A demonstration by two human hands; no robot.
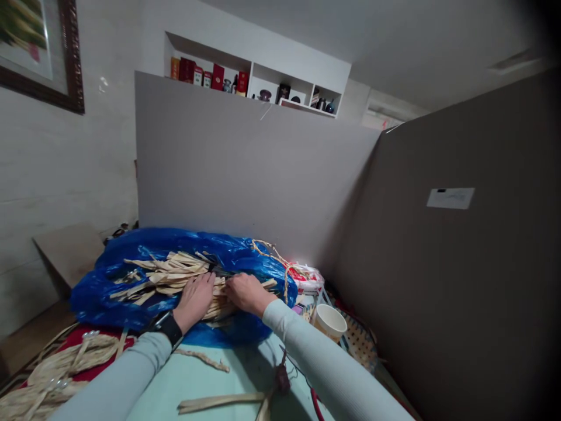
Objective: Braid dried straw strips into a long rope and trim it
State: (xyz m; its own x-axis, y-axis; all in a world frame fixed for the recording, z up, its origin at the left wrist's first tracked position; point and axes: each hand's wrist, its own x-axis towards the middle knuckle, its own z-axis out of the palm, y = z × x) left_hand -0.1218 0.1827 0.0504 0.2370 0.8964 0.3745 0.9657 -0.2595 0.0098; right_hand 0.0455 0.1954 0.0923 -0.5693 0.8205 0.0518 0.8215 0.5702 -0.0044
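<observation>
A bundle of pale dried husk strips (175, 273) lies in an opened blue plastic bag (144, 245). My left hand (198, 298), with a dark watch on its wrist, lies on top of the bundle, fingers stretched over the strips. Just right of it, my right hand (248, 292) is closed, its bent fingers pinching at the husk strips; their tips are partly hidden. Something dark, perhaps a tie, crosses the bundle between and behind the hands. A braided straw cord (269, 252) runs over the bag's right side.
On the pale green table (153, 386) are loose husk strips (219, 401) and a dark red thread bundle (283, 379). A paper cup (331, 321) and woven basket (362, 345) stand right. Braided husk pieces (65, 362) lie left. Grey panels (245, 164) rise behind.
</observation>
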